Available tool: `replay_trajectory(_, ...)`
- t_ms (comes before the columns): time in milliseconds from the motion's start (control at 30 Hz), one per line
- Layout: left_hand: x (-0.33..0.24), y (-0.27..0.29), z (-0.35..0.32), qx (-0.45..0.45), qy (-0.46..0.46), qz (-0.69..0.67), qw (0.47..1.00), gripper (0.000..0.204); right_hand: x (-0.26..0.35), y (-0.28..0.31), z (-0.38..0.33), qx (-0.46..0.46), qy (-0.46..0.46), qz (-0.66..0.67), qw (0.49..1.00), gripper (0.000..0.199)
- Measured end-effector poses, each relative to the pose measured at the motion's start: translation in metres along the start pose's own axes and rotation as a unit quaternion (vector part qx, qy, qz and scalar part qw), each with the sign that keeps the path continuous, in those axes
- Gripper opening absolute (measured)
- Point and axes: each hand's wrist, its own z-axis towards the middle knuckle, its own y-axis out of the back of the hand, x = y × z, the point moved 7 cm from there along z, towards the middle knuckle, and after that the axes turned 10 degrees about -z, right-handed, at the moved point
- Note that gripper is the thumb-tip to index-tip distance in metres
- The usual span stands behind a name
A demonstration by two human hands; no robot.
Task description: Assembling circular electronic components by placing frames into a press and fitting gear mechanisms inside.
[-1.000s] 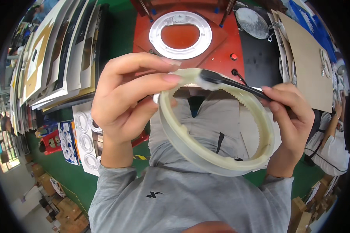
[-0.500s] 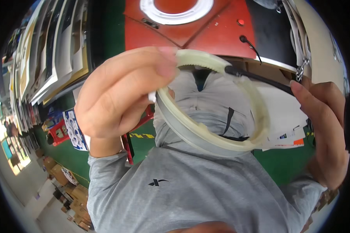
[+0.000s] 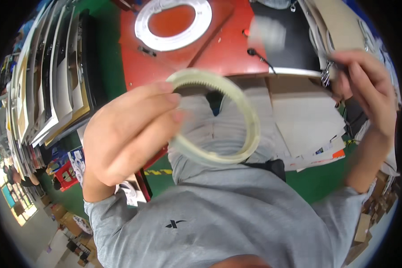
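Note:
My left hand [image 3: 125, 134] pinches the left rim of a pale yellowish plastic ring [image 3: 252, 120] with fine teeth along its inner edge. The ring hangs tilted above my lap, and my fingers cover part of it. Off to the right, my right hand [image 3: 370, 85] is raised away from the ring, its fingers closed on a slim black-handled tool [image 3: 329, 57]. Motion blurs that tool, so its kind cannot be made out. A smeared whitish patch [image 3: 268, 34] shows over the table to the left of the right hand.
On the red tabletop [image 3: 232, 49] ahead lies a flat white ring [image 3: 141, 26]. A thin black stalk with a round knob [image 3: 252, 52] sits near the table's front edge. White papers [image 3: 299, 123] lie below at right. Upright boards [image 3: 44, 85] stand in a row at left.
My right hand has drawn the black tool off the ring and lifted it up to the right. The ring has shifted left in view with my left hand. The whole view has moved somewhat.

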Motion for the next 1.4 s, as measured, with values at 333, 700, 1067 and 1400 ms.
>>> replay_trajectory(333, 0.041, 0.017, -0.056, -0.137, 0.138, -0.073, 0.978, 0.033, -0.093, -0.05, 0.088, -0.472, 0.035, -0.363, 0.803, 0.022)
replay_trajectory(700, 0.083, 0.012, -0.095, -0.282, 0.371, -0.253, 0.848, 0.03, -0.006, -0.077, 0.068, -0.498, 0.164, -0.266, 0.809, 0.014)
replay_trajectory(1067, 0.139, -0.026, -0.062, -0.433, 0.373, -0.373, 0.731, 0.034, 0.096, -0.192, 0.126, -0.275, 0.356, -0.355, 0.819, 0.032)
replay_trajectory(1400, 0.157, -0.018, -0.067, -0.428, 0.393, -0.134, 0.803, 0.023, 0.091, -0.173, 0.183, -0.148, 0.28, -0.365, 0.876, 0.022)
